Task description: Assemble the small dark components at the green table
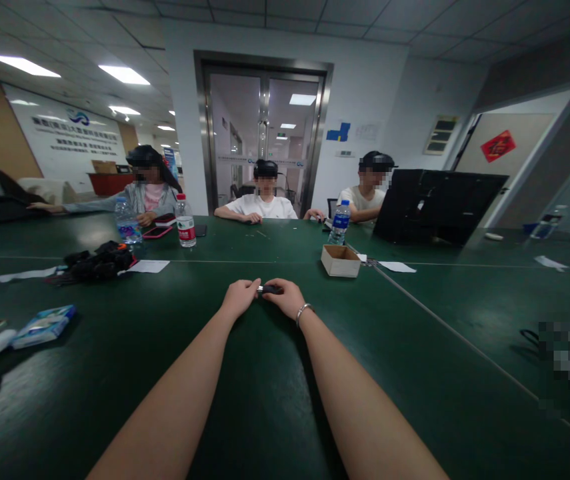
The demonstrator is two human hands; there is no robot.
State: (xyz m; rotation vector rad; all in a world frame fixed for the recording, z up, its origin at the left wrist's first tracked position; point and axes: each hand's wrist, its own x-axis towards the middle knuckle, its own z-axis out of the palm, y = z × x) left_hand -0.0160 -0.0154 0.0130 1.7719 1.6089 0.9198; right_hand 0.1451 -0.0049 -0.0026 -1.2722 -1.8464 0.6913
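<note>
Both my arms reach forward over the green table (265, 373). My left hand (239, 299) is closed, with its thumb and finger pinched at the shiny silver end of a small black object (271, 289). My right hand (287, 299), with a silver bracelet on its wrist, is closed round the dark end of that same object. The object lies crosswise between the fingertips, just above or on the tabletop. Its exact kind is too small to make out, and my fingers partly hide it.
An open cardboard box (341, 261) stands ahead to the right, near a blue-capped bottle (339, 223). A red-capped bottle (185, 223) and tangled black gear (99, 261) are ahead left. A blue packet (45, 326) lies nearer left. Three people sit across the table; a monitor (437, 207) stands right.
</note>
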